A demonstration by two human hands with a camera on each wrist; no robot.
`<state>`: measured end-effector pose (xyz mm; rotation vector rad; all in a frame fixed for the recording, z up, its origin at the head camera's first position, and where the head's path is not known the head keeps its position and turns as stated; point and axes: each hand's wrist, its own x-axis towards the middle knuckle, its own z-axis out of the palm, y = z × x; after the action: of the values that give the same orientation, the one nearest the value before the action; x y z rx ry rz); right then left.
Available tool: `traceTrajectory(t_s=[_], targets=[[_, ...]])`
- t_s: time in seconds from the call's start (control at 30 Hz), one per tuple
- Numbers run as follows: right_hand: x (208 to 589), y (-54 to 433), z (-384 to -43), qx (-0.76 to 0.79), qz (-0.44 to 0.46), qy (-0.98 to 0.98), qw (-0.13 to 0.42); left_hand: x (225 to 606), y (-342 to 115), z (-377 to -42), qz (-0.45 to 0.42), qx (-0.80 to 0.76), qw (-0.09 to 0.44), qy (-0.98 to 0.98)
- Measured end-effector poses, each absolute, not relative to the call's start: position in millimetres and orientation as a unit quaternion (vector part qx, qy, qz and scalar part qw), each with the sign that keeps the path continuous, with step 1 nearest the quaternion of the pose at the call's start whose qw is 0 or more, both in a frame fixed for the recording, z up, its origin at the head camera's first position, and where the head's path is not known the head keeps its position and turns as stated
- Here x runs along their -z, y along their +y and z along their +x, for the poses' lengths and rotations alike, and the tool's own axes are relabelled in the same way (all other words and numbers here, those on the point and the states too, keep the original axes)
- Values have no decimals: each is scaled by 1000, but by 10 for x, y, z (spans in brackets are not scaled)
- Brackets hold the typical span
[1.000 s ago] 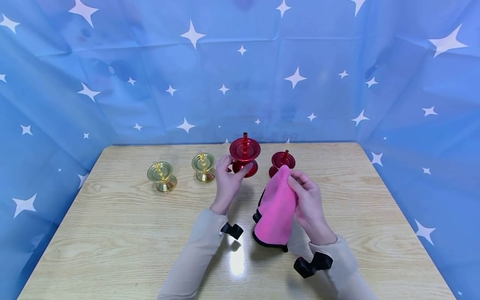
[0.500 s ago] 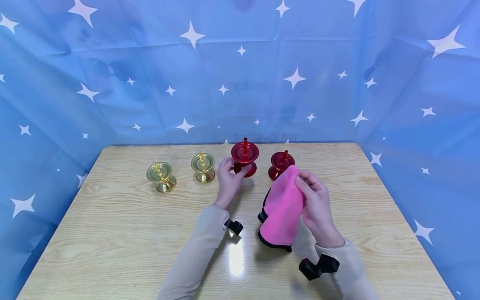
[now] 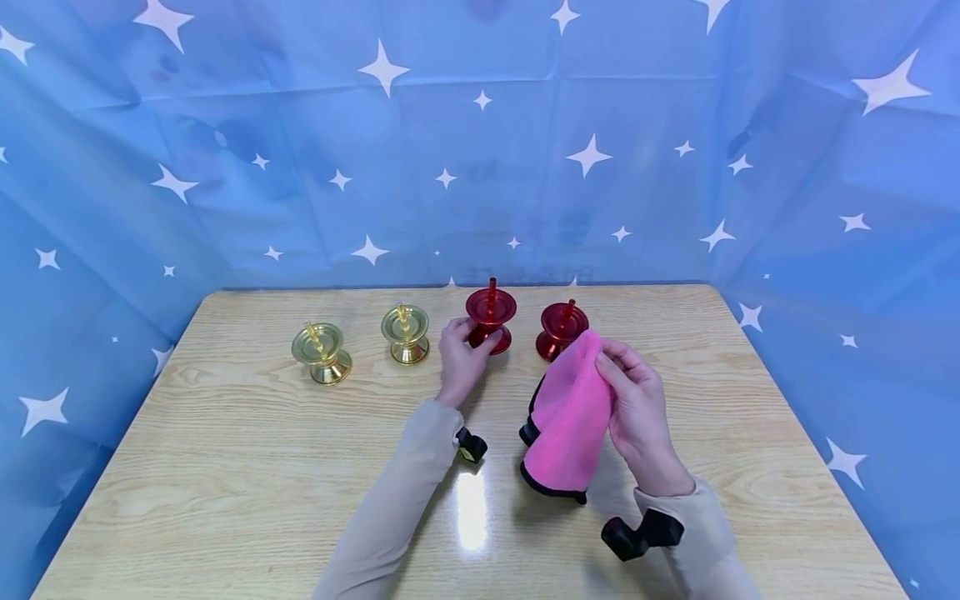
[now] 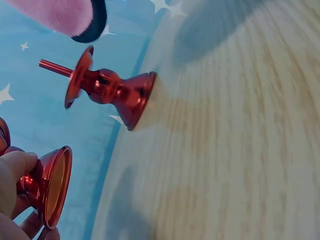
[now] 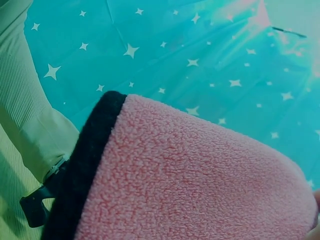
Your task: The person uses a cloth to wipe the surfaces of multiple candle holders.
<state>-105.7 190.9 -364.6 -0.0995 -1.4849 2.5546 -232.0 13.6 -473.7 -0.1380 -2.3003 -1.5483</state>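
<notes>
With its thumb and fingers round the lower part, my left hand [image 3: 462,360] grips a red metal candlestick [image 3: 491,307]. In the left wrist view, the underside of this candlestick's base [image 4: 58,187] shows, lifted off the tabletop. My right hand [image 3: 643,417] pinches the top of a pink fleecy cloth [image 3: 573,425] with black edging, which hangs down in folds. A second red candlestick [image 3: 564,320] stands upright just behind the cloth, its base partly covered in the head view. The right wrist view is mostly filled by the cloth [image 5: 200,180], with only fingertips at the edge.
Two gold candlesticks, one far left [image 3: 322,350] and one nearer the middle [image 3: 407,332], stand towards the back of the wooden table [image 3: 247,483]. A blue star-printed curtain [image 3: 480,208] hangs behind the table's rear edge and along both sides.
My left hand has lowered the red candlestick towards the table. My right hand has shifted a little to the right with the pink cloth, uncovering more of the second red candlestick.
</notes>
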Motion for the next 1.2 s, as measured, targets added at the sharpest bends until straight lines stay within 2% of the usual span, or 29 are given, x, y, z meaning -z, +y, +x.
traceTrajectory(t_s=[0.33, 1.2], targets=[[3655, 1924, -1058, -864, -35, -493, 95, 4876, 144, -2383, -30, 555, 146, -818], [3660, 1930, -1070, -869, -36, -486, 83, 5023, 144, -2404, 7, 526, 128, -841]])
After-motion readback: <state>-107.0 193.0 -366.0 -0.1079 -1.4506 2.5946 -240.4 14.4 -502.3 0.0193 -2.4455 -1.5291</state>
